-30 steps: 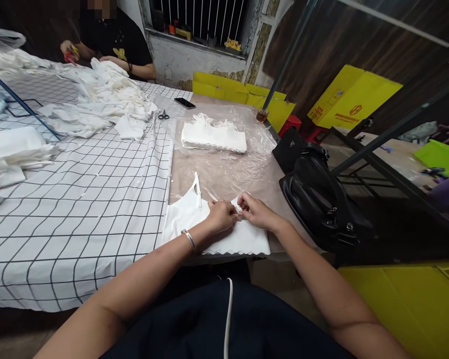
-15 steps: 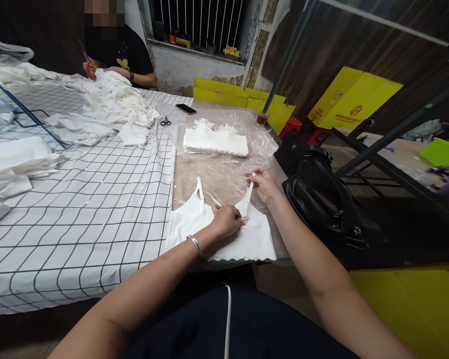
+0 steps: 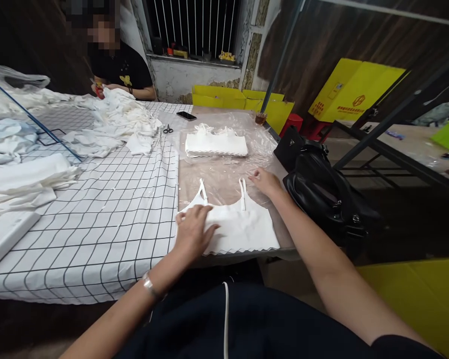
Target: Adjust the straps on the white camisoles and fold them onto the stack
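Observation:
A white strappy camisole top (image 3: 243, 229) lies flat near the table's front edge, its wavy hem towards me and both straps pointing away. My left hand (image 3: 192, 229) rests over its left side with fingers spread, holding nothing. Just right of the upright right strap (image 3: 242, 192), my right hand (image 3: 266, 182) hovers with loosely bent fingers, apart from the strap and empty. Beyond the top, a stack of folded white tops (image 3: 217, 144) with a scalloped edge sits on clear plastic sheeting (image 3: 260, 137).
Piled white garments (image 3: 115, 119) cover the checked cloth (image 3: 134, 199) at left, near small black scissors (image 3: 168, 129) and a phone (image 3: 186, 115). A black bag (image 3: 322, 194) stands at right. Across the table, a person (image 3: 121, 75) holds red-handled scissors. Yellow boxes (image 3: 219, 97) stand behind.
My right hand has let go of the right strap, which now stands free. My left hand has moved left from the top's middle to its left side, its fingers opening.

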A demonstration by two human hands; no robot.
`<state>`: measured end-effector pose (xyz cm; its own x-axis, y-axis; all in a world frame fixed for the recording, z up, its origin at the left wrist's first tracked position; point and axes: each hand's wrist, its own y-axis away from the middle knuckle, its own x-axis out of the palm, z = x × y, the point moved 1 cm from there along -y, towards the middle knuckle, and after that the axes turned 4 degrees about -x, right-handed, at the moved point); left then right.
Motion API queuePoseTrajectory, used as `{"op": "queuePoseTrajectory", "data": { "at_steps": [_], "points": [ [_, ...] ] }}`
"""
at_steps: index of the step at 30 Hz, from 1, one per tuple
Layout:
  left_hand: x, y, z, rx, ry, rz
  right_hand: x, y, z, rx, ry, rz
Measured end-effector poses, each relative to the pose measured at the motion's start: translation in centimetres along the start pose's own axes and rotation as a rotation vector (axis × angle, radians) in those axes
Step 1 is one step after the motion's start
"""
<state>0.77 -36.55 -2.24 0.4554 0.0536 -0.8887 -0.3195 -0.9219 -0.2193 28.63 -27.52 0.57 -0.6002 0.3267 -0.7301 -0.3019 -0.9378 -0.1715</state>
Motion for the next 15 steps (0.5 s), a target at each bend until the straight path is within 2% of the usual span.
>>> {"op": "queuePoseTrajectory", "data": {
  "at_steps": [2, 4, 6, 8, 10, 12, 15],
  "points": [
    [-1.3, 2.3, 2.9, -0.168, -0.095, -0.005, -2.2, 3.0, -1.0, 0.015, 0.187, 0.016],
    [-1.9, 4.0, 4.8, -0.296, -0.183, 0.027, -3.5, 7.2, -2.2, 0.098, 0.286, 0.160],
    [-2.0, 4.7, 5.4, -0.353, -0.240, 0.061, -3.8, 11.3, -3.3, 0.189, 0.357, 0.203],
    [-1.7, 4.6, 5.0, -0.374, -0.257, 0.077, -3.3, 14.4, -3.9, 0.220, 0.364, 0.158],
    [-1.5, 4.0, 4.4, -0.385, -0.235, 0.104, -2.4, 15.9, -4.1, 0.194, 0.311, 0.122],
    [-1.5, 3.4, 3.9, -0.388, -0.176, 0.128, -1.8, 16.1, -3.9, 0.156, 0.216, 0.107],
    [-1.9, 2.9, 3.9, -0.418, 0.076, 0.064, -1.9, 15.4, -3.2, 0.155, -0.091, 0.042]
  ]
}}
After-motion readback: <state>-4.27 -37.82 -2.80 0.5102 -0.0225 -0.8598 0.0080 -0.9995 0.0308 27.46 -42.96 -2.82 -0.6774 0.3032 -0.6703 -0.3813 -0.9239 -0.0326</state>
